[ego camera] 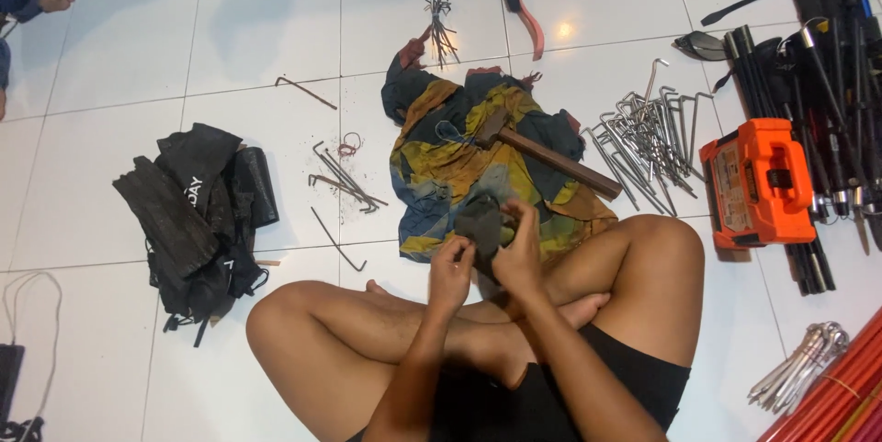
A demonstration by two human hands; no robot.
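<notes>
Sitting cross-legged on the white tile floor (pixel 119 56), the person is working a small dark rag (pixel 480 226) between both hands, right over the near edge of the yellow-and-blue cloth (pixel 441 166). The left hand (pixel 450 272) is pinching the rag's lower corner with curled fingers, and the right hand (pixel 520 254) is closing around its right side, thumb up against it. Whether anything is wrapped inside the rag, I can't tell.

My read: this is the wiping or rubbing stage, with the rag being bunched up before it meets metal. The next move probably calls for one hand letting go to fetch a peg, and the closest clean ones are lying in the peg pile (pixel 648 134) to the right, so a short reach across the knee.

The hammer (pixel 542 153) is lying on the cloth, head toward the far left. A few rusty bent pegs (pixel 344 180) are sitting on the tiles to the left, apart from the cloth.

Packaging-wise: an orange case (pixel 755 183), boxy with a black latch, is lying at the right just beside the black poles (pixel 818 84). Black pouches (pixel 197 212) with white lettering are heaped at the left.
</notes>
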